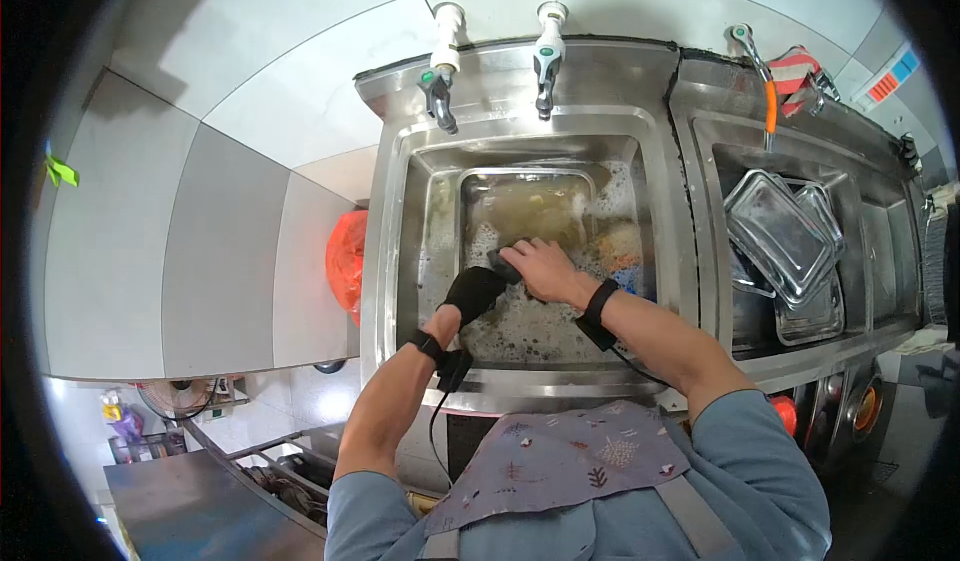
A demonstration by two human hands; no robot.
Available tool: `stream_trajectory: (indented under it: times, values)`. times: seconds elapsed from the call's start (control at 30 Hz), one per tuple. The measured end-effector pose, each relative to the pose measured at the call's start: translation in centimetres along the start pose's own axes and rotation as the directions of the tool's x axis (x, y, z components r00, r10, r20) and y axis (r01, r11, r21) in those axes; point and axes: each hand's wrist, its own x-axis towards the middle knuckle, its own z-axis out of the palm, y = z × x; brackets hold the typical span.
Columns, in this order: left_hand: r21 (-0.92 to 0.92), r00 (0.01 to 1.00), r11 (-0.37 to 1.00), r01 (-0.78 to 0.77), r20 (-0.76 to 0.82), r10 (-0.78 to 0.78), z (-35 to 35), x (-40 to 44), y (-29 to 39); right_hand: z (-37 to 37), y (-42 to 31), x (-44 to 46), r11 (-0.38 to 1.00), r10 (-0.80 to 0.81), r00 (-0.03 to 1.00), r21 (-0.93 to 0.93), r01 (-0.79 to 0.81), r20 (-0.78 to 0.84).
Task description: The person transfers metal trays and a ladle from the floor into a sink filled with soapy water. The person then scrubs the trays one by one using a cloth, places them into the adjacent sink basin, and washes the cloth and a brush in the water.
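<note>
R hand [541,269] fingers curled on dk pad [505,266], nr tray [527,170]; L hand [475,292] fingers unclear.

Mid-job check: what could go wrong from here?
1. The black wrist device by the right hand sits low over the cloudy water; reaching deeper might wet it.
2. The tray lies in that murky water, so its lower edges are hard to see and it could slip.
3. The metal trays in the next sink overlap at angles and might slide if knocked.
</note>
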Motion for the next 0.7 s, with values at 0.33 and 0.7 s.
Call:
stream_trajectory:
  times: [0.33,0.7]
  values:
    - [0.304,0.980,0.950,0.067,-0.198,-0.005,0.1,-1.6,1.2,-2.4,4.6,1.7,0.990,0.038,0.996,-0.136,-0.048,-0.077]
    - [0.130,0.901,0.941,0.313,-0.355,-0.250,-4.2,-2.5,3.4,-7.9,7.3,3.4,0.950,0.224,0.794,-0.056,-0.307,-0.565]
